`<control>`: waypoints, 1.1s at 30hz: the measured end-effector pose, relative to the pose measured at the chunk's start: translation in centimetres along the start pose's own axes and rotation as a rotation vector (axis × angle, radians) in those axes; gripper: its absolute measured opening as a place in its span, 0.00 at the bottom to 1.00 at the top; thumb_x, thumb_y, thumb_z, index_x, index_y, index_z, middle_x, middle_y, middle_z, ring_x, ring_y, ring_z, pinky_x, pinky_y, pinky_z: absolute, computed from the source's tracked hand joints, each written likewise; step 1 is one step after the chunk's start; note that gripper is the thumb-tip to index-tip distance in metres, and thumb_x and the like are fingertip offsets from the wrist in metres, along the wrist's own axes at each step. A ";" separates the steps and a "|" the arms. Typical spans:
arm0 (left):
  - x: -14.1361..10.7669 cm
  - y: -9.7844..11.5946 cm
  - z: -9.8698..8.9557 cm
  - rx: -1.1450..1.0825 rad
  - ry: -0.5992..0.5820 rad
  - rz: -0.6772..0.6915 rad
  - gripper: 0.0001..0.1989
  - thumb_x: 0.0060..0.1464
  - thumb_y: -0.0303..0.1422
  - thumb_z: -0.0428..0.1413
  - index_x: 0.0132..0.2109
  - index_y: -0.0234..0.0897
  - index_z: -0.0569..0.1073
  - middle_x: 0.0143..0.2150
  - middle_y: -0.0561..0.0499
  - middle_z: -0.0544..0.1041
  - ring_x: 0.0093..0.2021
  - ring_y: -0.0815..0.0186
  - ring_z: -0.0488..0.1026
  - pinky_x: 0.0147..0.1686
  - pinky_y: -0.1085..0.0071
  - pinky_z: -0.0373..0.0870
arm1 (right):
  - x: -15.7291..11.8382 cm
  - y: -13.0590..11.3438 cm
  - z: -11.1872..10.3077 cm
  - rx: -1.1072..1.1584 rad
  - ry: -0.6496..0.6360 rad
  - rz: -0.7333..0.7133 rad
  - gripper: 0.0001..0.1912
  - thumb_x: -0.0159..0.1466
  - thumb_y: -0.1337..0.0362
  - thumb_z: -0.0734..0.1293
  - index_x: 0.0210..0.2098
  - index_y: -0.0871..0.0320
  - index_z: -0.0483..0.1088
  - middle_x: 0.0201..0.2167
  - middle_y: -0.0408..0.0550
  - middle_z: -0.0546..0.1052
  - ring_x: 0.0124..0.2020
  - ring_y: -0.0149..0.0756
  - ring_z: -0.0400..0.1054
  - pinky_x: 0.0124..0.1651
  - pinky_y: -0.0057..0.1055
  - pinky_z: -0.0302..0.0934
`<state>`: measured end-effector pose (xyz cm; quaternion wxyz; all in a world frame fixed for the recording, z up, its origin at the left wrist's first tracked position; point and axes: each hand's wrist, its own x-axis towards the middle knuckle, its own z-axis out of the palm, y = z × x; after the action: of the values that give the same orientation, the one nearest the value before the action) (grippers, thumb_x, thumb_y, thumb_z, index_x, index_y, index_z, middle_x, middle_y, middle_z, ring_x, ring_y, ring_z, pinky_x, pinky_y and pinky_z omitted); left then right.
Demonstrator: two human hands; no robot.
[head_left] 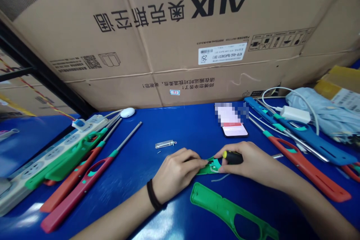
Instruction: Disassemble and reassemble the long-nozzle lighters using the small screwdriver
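My left hand (177,168), with a dark band at the wrist, pinches the left part of a green lighter shell half (203,171) that lies inner side up. My right hand (250,161) has a black screwdriver (234,158) with a yellow end tucked in it. Its thumb and fingertips touch a teal part (215,164) at the shell's right end. A thin whitish tube (221,178) sticks out there. Nearer to me rests the other green shell half (214,199). Beyond my left hand lies a small clear fuel tank (165,144).
On the left, red lighters (67,198) and a green one (67,157) lie by a white power strip (63,146). A phone (235,130) lies behind my right hand. Orange (309,167) and blue lighters (317,140) lie right. A large cardboard box (168,52) stands behind.
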<state>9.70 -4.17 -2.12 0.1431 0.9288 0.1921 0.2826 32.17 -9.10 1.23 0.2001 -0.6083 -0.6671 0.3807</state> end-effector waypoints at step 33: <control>0.4 -0.5 -1.1 -0.017 -0.120 0.040 0.13 0.58 0.35 0.55 0.49 0.38 0.75 0.44 0.49 0.78 0.39 0.65 0.72 0.40 0.68 0.72 | 0.1 0.3 -0.4 0.250 -0.056 0.106 0.10 0.53 0.65 0.68 0.36 0.59 0.73 0.28 0.43 0.77 0.30 0.33 0.70 0.33 0.26 0.60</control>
<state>9.28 -3.42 -1.24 0.1567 0.9465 0.1621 0.2307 32.60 -8.88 1.26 0.2351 -0.6020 -0.5869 0.4877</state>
